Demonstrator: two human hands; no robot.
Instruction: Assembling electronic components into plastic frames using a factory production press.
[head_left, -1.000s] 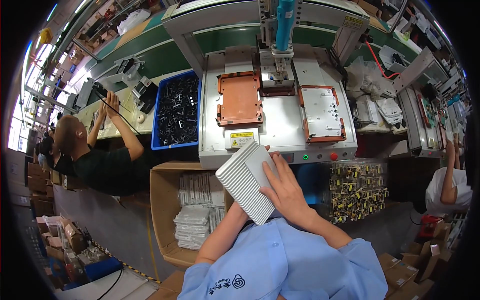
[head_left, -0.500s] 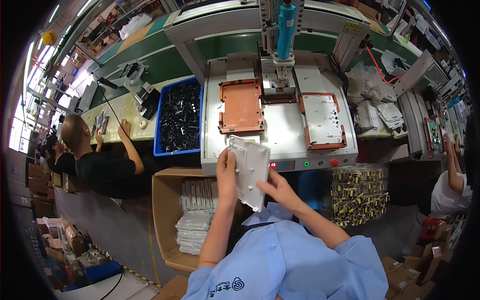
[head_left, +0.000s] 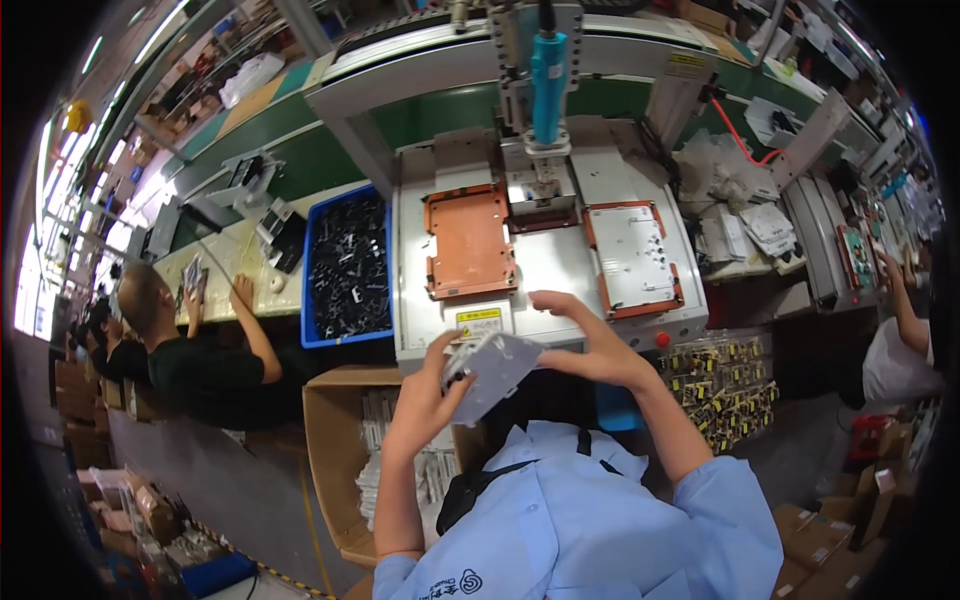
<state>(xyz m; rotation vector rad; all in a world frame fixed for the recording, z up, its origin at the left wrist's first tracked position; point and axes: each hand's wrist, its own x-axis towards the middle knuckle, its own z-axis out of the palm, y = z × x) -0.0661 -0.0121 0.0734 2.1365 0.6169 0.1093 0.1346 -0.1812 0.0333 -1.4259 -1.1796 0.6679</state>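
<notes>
A white plastic housing panel (head_left: 497, 376) is tilted in front of my body, just short of the machine's front edge. My left hand (head_left: 424, 400) grips its left side, and a small dark piece shows near those fingertips. At the panel's right edge is my right hand (head_left: 598, 346), fingers spread apart and thumb close to the rim. Whether that thumb touches the panel I cannot tell. Beyond my hands, an orange fixture (head_left: 472, 243) on the machine bed holds no panel. The fixture to its right carries a white panel (head_left: 634, 256).
A blue bin (head_left: 310, 290) of small black parts stands left of the machine. The teal press cylinder (head_left: 547, 90) hangs over the bed. Below left, a cardboard box (head_left: 330, 450) holds stacked white panels. Yellow-and-black components (head_left: 728, 395) lie at right. A co-worker (head_left: 205, 345) sits at left.
The white panel has turned from upright to tilted and now shows a greyer face. My right hand has lifted and spread its fingers. The whole view has shifted slightly.
</notes>
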